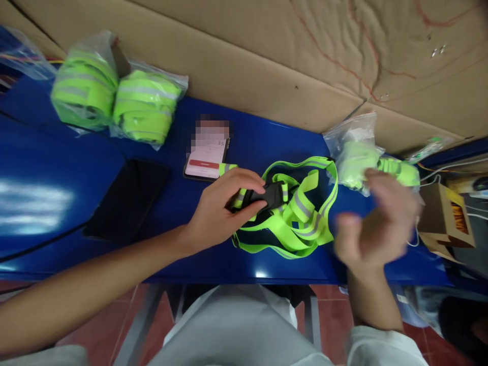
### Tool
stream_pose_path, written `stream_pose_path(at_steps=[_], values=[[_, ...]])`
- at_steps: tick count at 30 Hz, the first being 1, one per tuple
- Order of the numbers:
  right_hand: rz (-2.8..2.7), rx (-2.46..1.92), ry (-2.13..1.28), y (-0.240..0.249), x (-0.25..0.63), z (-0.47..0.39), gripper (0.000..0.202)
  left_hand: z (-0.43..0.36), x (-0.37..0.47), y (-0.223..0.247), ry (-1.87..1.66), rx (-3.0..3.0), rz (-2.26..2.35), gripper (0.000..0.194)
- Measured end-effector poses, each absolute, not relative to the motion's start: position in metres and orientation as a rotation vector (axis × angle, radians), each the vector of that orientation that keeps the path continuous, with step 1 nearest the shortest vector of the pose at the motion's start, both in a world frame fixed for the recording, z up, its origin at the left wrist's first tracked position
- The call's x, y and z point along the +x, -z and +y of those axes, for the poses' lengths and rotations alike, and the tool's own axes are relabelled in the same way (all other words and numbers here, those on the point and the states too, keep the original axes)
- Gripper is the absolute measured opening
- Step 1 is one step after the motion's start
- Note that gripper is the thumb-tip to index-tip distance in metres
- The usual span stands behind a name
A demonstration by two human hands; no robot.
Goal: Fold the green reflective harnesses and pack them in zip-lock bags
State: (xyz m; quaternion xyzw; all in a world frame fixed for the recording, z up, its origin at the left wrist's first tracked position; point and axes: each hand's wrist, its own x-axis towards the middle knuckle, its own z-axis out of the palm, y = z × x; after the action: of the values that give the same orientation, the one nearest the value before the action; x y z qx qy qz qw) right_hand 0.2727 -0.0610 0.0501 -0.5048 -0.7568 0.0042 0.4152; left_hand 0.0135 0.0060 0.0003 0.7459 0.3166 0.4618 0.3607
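Observation:
A neon green reflective strap harness (301, 213) with grey stripes lies loosely heaped on the blue table (57, 168). My left hand (221, 208) grips its black plastic buckle (269, 195) and the strap end beside it, pressing them near the table top. My right hand (375, 223) hovers blurred to the right of the harness, fingers apart and holding nothing. Just beyond that hand lies a clear plastic bag (353, 147) with a folded green strap inside.
Two bagged green harnesses (114, 96) lie at the table's far left. A lit phone (208, 152) and a dark tablet (127, 198) lie left of my left hand. A small cardboard box (446, 218) and cables sit at the right edge. Cardboard sheets (305, 56) line the back.

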Motion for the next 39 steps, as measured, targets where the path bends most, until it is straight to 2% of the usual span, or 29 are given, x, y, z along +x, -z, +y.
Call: stream_pose_path(at_steps=[2,4,8,13,19,21,25,27,31,36,39], values=[[-2.204,-1.256,0.087,-0.039,0.255,-0.06,0.09,0.005,0.013,-0.002,-1.171,1.869,0.745,0.017],[-2.352,-1.243,0.062,-0.027,0.246,-0.053,0.094,0.006,0.013,-0.001,-1.134,1.843,0.685,0.022],[-2.435,-1.219,-0.1,-0.012,0.249,-0.044,0.085,0.008,0.014,0.006,-1.004,1.887,0.691,0.032],[-2.604,-1.258,-0.102,-0.008,0.25,-0.046,0.089,0.005,0.015,0.011,-0.849,2.138,0.654,0.035],[-2.514,-1.226,-0.263,-0.008,0.251,-0.042,0.076,0.007,0.014,0.006,-0.757,2.34,0.647,0.043],[-2.516,-1.238,-0.297,-0.008,0.252,-0.041,0.071,0.007,0.014,0.006,-0.753,2.377,0.695,0.041],[-2.517,-1.245,-0.294,-0.008,0.251,-0.041,0.078,0.005,0.015,0.008,-0.778,2.408,0.823,0.042],[-2.506,-1.255,-0.268,-0.007,0.249,-0.042,0.071,0.003,0.016,0.009,-0.785,2.443,0.881,0.044],[-2.528,-1.266,-0.266,-0.005,0.246,-0.044,0.063,0.003,0.016,0.011,-0.782,2.595,0.894,0.032],[-2.496,-1.238,-0.252,-0.006,0.242,-0.045,0.065,0.002,0.014,0.012,-0.694,2.74,0.888,0.027],[-2.506,-1.267,-0.129,-0.006,0.241,-0.046,0.071,0.0,0.013,0.013,-0.731,2.758,0.929,0.022]])
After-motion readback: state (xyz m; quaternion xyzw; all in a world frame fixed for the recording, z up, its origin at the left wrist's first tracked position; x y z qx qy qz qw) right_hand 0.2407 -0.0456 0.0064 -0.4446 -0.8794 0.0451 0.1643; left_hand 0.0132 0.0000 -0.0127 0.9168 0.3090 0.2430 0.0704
